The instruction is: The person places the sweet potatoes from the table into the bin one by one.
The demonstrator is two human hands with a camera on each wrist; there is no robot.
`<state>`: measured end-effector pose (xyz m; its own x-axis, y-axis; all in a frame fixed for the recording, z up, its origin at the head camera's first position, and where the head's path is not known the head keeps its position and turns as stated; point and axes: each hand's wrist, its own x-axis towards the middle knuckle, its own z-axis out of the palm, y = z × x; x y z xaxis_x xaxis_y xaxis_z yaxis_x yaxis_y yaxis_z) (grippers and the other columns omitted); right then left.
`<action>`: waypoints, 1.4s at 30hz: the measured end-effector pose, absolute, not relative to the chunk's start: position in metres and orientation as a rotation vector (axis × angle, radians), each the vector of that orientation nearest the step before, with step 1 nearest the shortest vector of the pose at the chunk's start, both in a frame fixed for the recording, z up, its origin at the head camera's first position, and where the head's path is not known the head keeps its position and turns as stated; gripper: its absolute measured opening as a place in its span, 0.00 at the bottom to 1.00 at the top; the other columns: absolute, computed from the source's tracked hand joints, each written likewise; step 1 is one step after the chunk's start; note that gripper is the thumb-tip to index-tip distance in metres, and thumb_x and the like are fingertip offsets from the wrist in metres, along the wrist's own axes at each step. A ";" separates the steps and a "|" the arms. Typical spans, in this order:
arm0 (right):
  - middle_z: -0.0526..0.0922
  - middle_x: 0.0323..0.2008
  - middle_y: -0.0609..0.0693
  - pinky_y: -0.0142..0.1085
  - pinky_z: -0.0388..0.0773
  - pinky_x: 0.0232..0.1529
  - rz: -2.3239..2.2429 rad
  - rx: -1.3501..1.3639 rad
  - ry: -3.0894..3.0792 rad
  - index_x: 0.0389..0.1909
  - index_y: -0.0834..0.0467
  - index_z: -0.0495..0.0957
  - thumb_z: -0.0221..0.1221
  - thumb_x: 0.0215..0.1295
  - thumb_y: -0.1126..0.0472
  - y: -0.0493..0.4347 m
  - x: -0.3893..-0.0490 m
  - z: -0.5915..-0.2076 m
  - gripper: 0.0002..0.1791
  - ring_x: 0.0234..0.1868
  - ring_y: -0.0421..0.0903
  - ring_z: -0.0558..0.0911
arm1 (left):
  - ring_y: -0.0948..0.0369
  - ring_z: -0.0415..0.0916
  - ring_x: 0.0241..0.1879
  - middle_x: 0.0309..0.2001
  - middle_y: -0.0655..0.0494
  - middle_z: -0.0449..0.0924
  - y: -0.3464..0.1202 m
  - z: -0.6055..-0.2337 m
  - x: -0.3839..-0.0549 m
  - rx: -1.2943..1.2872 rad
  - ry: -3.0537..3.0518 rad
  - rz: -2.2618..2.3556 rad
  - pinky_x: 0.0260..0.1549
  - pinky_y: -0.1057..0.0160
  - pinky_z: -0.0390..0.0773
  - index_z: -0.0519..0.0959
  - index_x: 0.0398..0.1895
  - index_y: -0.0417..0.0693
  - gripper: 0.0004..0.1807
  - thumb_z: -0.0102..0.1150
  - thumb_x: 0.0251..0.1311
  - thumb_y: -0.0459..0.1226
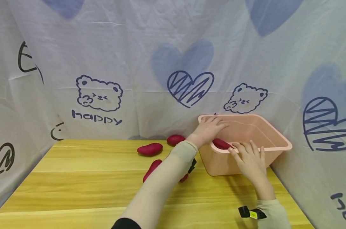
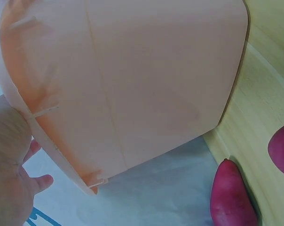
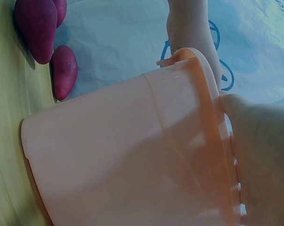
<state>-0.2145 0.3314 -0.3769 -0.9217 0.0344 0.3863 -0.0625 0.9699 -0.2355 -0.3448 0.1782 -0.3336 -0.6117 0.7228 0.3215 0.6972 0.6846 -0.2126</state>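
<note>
**Both hands on the pink tub's rim**

Both hands rest on the pink tub (image 1: 247,149) at the right rear corner of the worktop (image 1: 90,187). The left hand (image 1: 208,128) lies over the far-left corner of the rim with fingers spread and nearly straight, and the right hand (image 1: 250,159) lies flat over the near rim, fingers fanned out and draped along the lip. Neither grip is a real clamp: the head view shows fingers laid on the rim, and the right wrist view shows only the palm against the lip, so I cannot tell whether any fingertips hook under it.

One red sweet potato (image 1: 221,144) lies inside the tub against its near-left wall, just below the left wrist.

Judging from this, the risk is a tip or a slide. The tub is light and thin-walled, and pressure on only two rim points could flex the wall or rock the tub, rolling the potato inside. It sits close to the cloth backdrop (image 1: 173,63) at the right edge, with little room to shift.

Loose sweet potatoes lie left of the tub: one (image 1: 150,149) toward the middle, another (image 1: 176,139) by the rear edge, and a third (image 1: 151,169) partly hidden under the left forearm (image 1: 161,184). That forearm crosses directly above them, so a drop of the elbow would knock them.
</note>
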 end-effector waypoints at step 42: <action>0.64 0.60 0.58 0.63 0.29 0.61 0.332 0.003 -2.735 0.58 0.51 0.67 0.33 0.64 0.35 0.332 -0.216 -0.376 0.32 0.66 0.64 0.49 | 0.58 0.46 0.68 0.68 0.62 0.53 0.131 -0.334 -0.327 -1.001 -2.590 -0.046 0.62 0.40 0.46 0.57 0.64 0.73 0.34 0.21 0.56 0.68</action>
